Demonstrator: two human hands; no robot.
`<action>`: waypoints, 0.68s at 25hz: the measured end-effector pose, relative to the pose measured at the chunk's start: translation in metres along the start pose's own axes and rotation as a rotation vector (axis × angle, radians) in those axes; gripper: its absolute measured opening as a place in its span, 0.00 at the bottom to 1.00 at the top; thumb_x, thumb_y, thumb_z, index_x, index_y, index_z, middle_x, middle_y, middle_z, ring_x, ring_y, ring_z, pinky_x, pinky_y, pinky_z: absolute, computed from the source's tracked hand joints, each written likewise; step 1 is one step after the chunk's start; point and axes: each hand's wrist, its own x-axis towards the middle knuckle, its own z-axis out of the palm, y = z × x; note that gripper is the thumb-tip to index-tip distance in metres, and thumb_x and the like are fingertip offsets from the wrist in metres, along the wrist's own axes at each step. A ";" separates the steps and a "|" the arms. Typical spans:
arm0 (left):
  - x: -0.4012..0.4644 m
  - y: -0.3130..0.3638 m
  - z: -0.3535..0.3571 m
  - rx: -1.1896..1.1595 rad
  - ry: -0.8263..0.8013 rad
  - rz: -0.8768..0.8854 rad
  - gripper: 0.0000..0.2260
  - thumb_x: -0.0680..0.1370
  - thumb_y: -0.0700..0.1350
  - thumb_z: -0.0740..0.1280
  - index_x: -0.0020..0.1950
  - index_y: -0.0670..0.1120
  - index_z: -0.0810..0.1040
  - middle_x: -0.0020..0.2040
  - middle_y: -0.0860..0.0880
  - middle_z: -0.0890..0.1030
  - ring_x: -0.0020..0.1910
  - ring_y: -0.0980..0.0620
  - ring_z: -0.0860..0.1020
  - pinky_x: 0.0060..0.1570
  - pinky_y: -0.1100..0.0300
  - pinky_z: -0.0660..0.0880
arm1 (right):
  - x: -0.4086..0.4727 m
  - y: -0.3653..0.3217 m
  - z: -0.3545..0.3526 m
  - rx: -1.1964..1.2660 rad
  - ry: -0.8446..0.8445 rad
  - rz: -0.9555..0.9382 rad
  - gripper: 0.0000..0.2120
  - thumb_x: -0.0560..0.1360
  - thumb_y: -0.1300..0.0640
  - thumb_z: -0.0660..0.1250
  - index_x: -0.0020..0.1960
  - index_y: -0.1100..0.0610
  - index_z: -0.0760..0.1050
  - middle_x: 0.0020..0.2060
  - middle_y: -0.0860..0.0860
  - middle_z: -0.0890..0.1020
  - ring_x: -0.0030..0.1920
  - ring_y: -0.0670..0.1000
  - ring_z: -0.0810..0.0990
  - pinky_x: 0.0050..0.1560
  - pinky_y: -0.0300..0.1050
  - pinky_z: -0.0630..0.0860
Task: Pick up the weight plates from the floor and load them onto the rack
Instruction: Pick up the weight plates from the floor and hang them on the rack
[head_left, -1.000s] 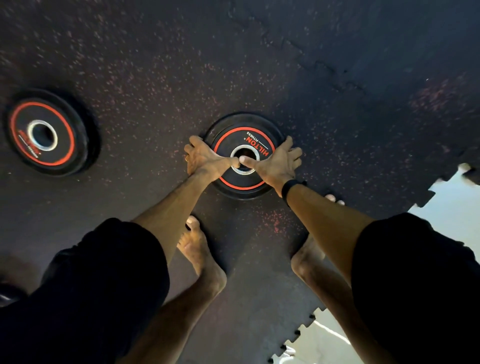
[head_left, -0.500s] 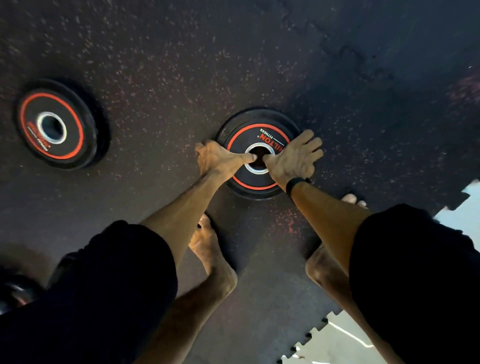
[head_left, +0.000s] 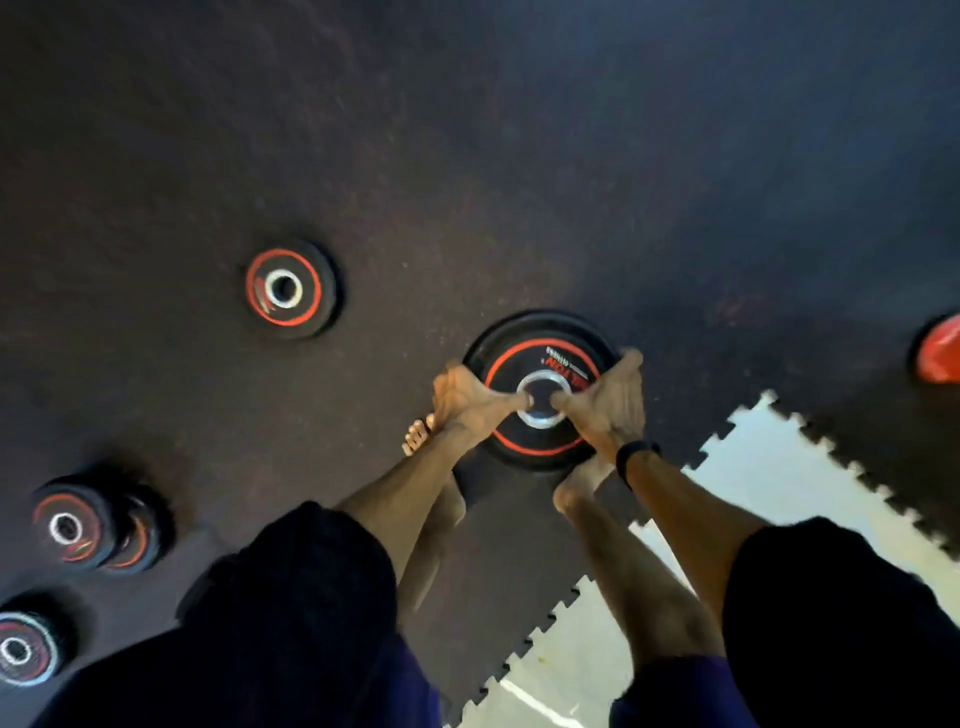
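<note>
dark rubber floor (head_left: 467, 156) under a weight plate (head_left: 540, 358) gripped by both hands, left (head_left: 462, 400) and right (head_left: 608, 402), thumbs in its hub

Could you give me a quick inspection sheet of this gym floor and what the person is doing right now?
Surface: dark speckled rubber floor mat, its interlocking edge exposing a pale floor.
Job's things: held weight plate, black with a red ring; loose plate; more plates at left, blurred.
Clutter: red object at the right edge, cut off.
Grippers: left hand and right hand grip the plate, thumbs at the hub.
Cables: nothing seen.
Surroundings: rack not in view.
</note>
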 end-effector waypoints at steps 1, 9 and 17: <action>-0.032 0.009 -0.028 -0.042 -0.029 0.031 0.42 0.53 0.63 0.79 0.59 0.40 0.76 0.57 0.45 0.78 0.57 0.48 0.78 0.50 0.55 0.80 | -0.028 -0.015 -0.029 0.061 -0.018 -0.028 0.44 0.58 0.49 0.79 0.66 0.58 0.61 0.61 0.58 0.74 0.60 0.59 0.75 0.60 0.53 0.75; -0.223 0.042 -0.264 -0.544 0.236 0.364 0.36 0.64 0.78 0.64 0.44 0.44 0.78 0.42 0.51 0.83 0.45 0.47 0.81 0.53 0.49 0.77 | -0.242 -0.203 -0.160 0.467 0.065 -0.248 0.25 0.71 0.33 0.67 0.46 0.56 0.76 0.45 0.54 0.84 0.48 0.54 0.82 0.49 0.51 0.78; -0.377 0.000 -0.425 -0.804 0.884 0.589 0.28 0.73 0.71 0.59 0.34 0.46 0.66 0.32 0.52 0.71 0.34 0.49 0.70 0.40 0.49 0.67 | -0.390 -0.370 -0.197 0.462 -0.063 -0.870 0.28 0.70 0.30 0.65 0.44 0.56 0.75 0.46 0.55 0.81 0.48 0.54 0.80 0.50 0.51 0.76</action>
